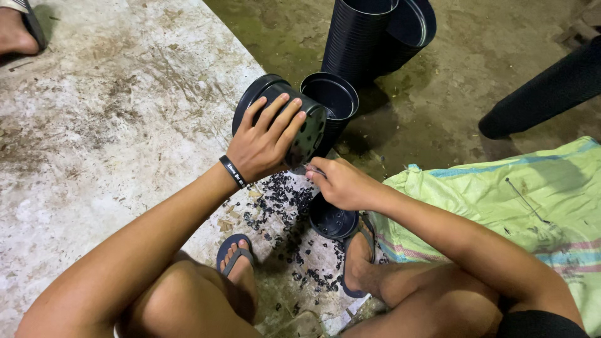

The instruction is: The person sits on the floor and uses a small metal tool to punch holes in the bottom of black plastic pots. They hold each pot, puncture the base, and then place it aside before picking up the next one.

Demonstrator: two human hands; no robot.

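Note:
My left hand (266,141) grips a black plastic pot (294,119) laid on its side, its perforated base turned to the right. My right hand (341,183) pinches a small thin tool against that base; the tool's tip is hard to make out. Under my right hand lies another black pot (332,222) on the ground. A black wristband sits on my left wrist. Small black plastic bits (285,206) are scattered on the concrete between my sandalled feet.
An upright stack of black pots (335,100) stands just behind the held one, with taller stacks (369,37) further back. A green woven sack (519,200) lies at right. Another person's foot (15,31) shows at top left. A dark pot stack (544,87) lies at upper right.

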